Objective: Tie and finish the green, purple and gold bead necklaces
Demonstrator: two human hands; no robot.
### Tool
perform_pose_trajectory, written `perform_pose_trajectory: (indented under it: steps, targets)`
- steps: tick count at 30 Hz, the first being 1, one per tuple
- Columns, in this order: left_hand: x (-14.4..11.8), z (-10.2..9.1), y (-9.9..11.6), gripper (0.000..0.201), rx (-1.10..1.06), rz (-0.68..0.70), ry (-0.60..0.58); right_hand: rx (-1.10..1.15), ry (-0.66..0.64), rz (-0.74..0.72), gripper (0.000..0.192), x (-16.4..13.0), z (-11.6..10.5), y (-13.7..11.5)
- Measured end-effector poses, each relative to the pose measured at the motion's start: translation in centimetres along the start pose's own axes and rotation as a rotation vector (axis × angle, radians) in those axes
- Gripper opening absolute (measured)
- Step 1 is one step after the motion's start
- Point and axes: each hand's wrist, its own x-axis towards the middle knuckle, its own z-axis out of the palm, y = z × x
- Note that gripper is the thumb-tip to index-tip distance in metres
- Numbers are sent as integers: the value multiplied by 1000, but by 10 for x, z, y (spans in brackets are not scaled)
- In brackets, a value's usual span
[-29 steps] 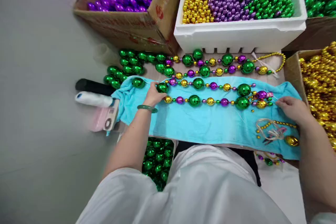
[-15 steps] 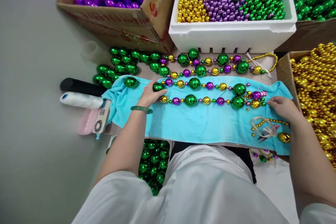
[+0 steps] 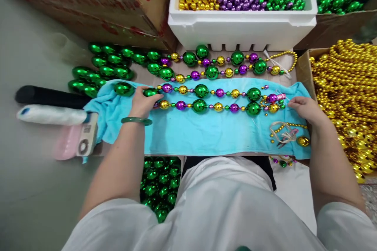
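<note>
Where containers line its far edge, the desk point(image 3: 141, 73) carries bead strands and a towel. A cardboard box point(image 3: 88, 11) of purple beads stands at the far left corner. A white foam box point(image 3: 241, 27), holding gold, purple and green beads, is positioned along the far edge. A gold-bead carton point(image 3: 304, 71) adjoins the right edge. A blue towel point(image 3: 188, 133) lies lengthwise along the near edge.

The bead strand point(image 3: 200, 106) rests on the towel in two rows, roughly parallel to the near edge. A second strand point(image 3: 212, 72) lies between the towel and the foam box.

The left hand point(image 3: 141, 102) is at the left end of the rows; its fingers are curled around a green ball point(image 3: 150, 91), spread to the ball's width. The right hand point(image 3: 306, 110) is at the opposite end, toward the right edge, with thumb and forefinger tips together. A thin thread point(image 3: 285, 99) extends toward these tips; whether they grip it cannot be told.

A pink-handled tool point(image 3: 292, 132), entangled with pale cord, lies near the near right corner. Small gold beads point(image 3: 272, 141) lie beside it.
</note>
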Motion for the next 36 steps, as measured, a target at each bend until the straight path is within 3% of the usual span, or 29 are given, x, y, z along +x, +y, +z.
perform_pose_trajectory:
  steps: [10,21,29,36]
  targets:
    - [9,2,-5,66,-10,-19,31,109,-17,24,24,-2,2,-4]
    - [6,1,-7,62,18,6,-15,151,-31,68,27,-5,3,-5]
    - [3,0,-9,61,26,16,-39,78,-20,-14,25,0,4,5]
    - [4,-1,-14,61,60,45,-42,117,-39,-23,24,-3,2,-2]
